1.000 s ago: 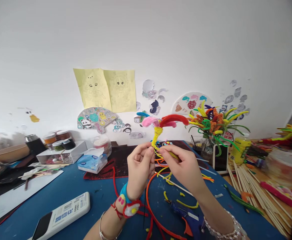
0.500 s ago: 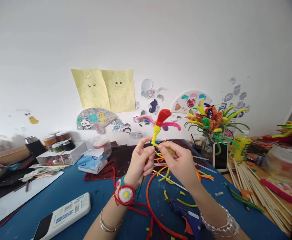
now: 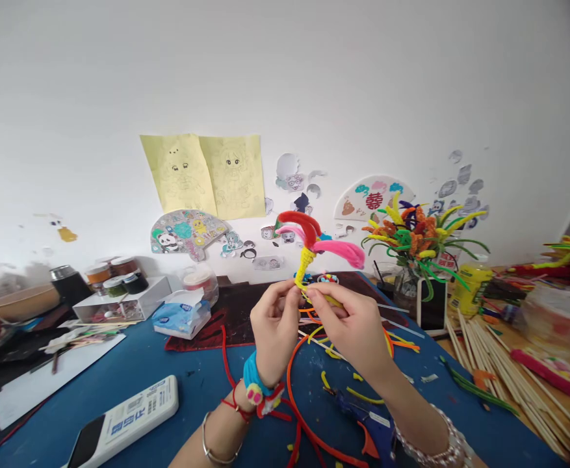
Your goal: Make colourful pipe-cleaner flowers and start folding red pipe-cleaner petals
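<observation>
Both my hands are raised above the table, holding a pipe-cleaner flower [image 3: 307, 260] between them. Its twisted yellow stem [image 3: 305, 266] rises from my fingers, topped by a red petal loop [image 3: 300, 224] curving left and a pink petal loop [image 3: 338, 253] reaching right. My left hand [image 3: 275, 328] pinches the stem's lower end. My right hand [image 3: 343, 318] grips it from the other side, with a yellow strand running under its fingers. The fingers hide the stem's base.
Loose pipe cleaners and an orange-red loop [image 3: 304, 409] lie on the blue mat [image 3: 207, 364] below my hands, near a blue glue gun [image 3: 362, 416]. A remote control [image 3: 129, 409] lies at front left. A pipe-cleaner bouquet [image 3: 414, 244] stands at right, before bundled wooden sticks [image 3: 504, 390].
The flower has turned in my fingers: the red loop now arcs left instead of pointing up, and the pink loop swings right. My left wrist has rotated, turning its flower ornament away.
</observation>
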The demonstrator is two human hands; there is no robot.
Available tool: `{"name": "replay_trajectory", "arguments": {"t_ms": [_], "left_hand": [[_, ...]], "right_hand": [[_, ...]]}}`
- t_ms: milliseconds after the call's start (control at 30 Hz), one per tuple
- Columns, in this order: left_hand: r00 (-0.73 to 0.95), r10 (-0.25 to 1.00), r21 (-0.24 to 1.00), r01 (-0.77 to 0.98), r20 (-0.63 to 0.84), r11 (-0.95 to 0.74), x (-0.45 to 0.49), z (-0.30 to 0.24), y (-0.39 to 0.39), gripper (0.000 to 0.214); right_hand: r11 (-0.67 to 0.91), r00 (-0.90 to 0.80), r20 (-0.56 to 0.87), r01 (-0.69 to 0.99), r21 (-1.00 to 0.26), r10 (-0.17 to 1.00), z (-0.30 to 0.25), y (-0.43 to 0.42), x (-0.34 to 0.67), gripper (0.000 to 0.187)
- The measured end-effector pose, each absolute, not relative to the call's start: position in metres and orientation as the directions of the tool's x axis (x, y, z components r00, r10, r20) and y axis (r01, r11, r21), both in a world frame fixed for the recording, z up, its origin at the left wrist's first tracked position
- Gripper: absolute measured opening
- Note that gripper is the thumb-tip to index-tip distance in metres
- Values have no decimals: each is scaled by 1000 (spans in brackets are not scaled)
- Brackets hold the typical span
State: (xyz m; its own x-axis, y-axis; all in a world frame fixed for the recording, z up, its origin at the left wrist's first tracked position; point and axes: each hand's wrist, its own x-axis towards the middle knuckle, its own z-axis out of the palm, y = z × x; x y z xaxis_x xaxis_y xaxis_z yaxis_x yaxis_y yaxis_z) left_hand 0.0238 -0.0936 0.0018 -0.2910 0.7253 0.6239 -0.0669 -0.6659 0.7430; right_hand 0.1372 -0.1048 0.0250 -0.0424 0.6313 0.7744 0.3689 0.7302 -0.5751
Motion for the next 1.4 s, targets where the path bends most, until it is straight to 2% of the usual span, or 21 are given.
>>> {"name": "replay_trajectory", "arguments": {"t_ms": [133, 300, 433, 600, 700, 833, 933, 1233, 1400], "left_hand": [[-191, 851, 777, -349, 489, -524, 21, 14, -98, 20], [137, 917, 791, -563, 374, -238, 14, 21, -99, 16], [296, 876, 746, -658, 382, -103, 11, 18, -92, 13], [347, 844, 762, -638, 409, -107, 12, 12, -84, 12], [335, 846, 777, -613, 416, -139, 13, 10, -82, 22], [257, 874, 789, -581, 412, -201, 14, 9, -80, 16], [216, 893, 807, -546, 396, -226, 14, 13, -82, 13], [68, 924, 833, -461, 376, -305, 19, 19, -94, 18], [-73, 891, 813, -381, 448, -440, 19, 15, -93, 17]], "right_hand": [[730, -63, 751, 297, -615, 658, 23, -98, 137, 20], [709, -65, 709, 166, -686, 702, 21, -89, 137, 20], [686, -62, 684, 113, -719, 727, 23, -90, 138, 19], [677, -78, 673, 129, -725, 736, 26, -91, 140, 18], [663, -89, 659, 175, -728, 747, 25, -89, 141, 19], [655, -79, 664, 283, -701, 744, 23, -88, 141, 18], [668, -99, 674, 295, -683, 732, 23, -90, 140, 17], [682, -96, 725, 443, -583, 682, 25, -99, 140, 18], [668, -105, 751, 547, -503, 652, 26, -102, 143, 18]]}}
